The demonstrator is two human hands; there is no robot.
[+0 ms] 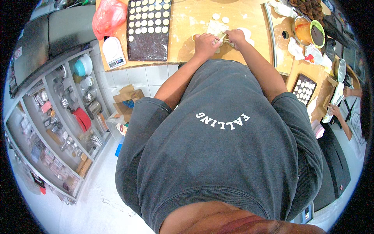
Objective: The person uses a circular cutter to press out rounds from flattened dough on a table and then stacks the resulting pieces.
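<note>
At the near edge of a wooden table, my left hand (206,46) is closed, its fingers curled and thumb pressed against pale dough (229,41). My right hand (236,38) meets it from the other side, fingers bent and pinching the same dough. A small ring-like shape shows between the fingertips; I cannot tell whether it is dough or a cutter. Just beyond my hands lies a flat dough piece (216,27). Two small dough rounds (220,18) sit farther back. To the left, a dark baking tray (148,50) carries rows of dough rounds, its near part bare.
A white kitchen scale (113,50) and a red plastic bag (109,19) stand left of the tray. A metal rod (270,35) lies at the right. Beyond it are bowls and a second filled tray (304,89). Another person (352,113) is at far right. Shelves (58,121) stand left.
</note>
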